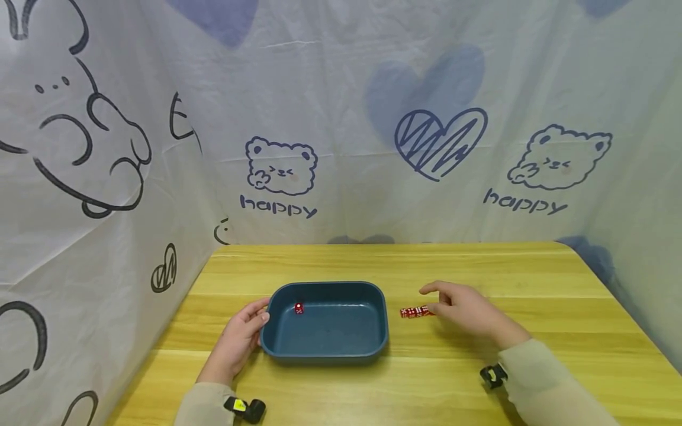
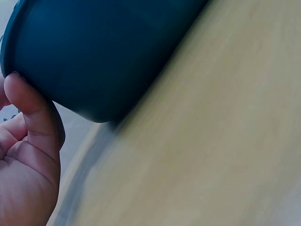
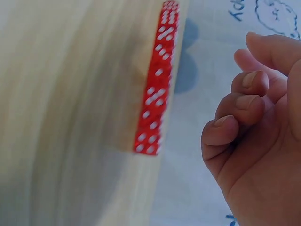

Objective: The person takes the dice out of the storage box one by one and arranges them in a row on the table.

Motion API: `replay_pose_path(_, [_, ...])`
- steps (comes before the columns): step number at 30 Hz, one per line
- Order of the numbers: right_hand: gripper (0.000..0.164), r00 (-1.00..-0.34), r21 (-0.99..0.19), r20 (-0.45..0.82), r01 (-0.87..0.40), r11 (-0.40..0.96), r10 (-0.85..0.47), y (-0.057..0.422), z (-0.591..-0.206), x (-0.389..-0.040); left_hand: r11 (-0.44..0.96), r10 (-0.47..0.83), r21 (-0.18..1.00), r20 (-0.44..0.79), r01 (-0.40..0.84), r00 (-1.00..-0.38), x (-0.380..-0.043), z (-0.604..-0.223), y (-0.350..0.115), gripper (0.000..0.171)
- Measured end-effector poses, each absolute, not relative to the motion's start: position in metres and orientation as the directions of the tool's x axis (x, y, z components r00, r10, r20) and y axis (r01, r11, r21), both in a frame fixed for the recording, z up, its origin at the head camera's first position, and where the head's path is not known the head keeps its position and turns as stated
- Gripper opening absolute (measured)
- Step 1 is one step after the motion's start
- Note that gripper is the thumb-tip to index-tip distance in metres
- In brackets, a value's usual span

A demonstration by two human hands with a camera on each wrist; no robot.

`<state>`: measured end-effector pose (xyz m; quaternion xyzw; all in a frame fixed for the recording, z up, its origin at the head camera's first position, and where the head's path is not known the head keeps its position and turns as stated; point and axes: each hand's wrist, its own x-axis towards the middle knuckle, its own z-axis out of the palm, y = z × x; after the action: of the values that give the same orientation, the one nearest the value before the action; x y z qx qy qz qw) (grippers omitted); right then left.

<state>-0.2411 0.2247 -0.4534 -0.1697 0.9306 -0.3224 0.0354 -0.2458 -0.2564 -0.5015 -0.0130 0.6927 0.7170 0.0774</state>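
Note:
A dark blue rectangular plastic tub (image 1: 326, 331) sits on the table with one red die (image 1: 299, 308) inside, near its back left. My left hand (image 1: 241, 337) holds the tub's left end, its thumb (image 2: 26, 96) against the wall close to the rim; the other fingers are partly hidden. To the right of the tub, a row of red dice (image 1: 417, 312) with white pips lies end to end. My right hand (image 1: 469, 310) hovers by the row's right end and holds nothing. In the right wrist view its index finger reaches out while the others curl loosely, apart from the dice (image 3: 155, 89).
The yellow wood-grain table (image 1: 437, 390) has rounded back corners. A pale printed curtain (image 1: 346, 118) hangs behind it and along both sides. Each wrist carries a small black camera, such as the right one (image 1: 494, 376).

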Motion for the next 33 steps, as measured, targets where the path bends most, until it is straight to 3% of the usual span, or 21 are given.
replay_pose_path(33, [0.027, -0.831, -0.595, 0.094, -0.489, 0.638, -0.549, 0.105, -0.385, -0.247, -0.047, 0.097, 0.99, -0.128, -0.133, -0.987, -0.245, -0.5, -0.255, 0.042])
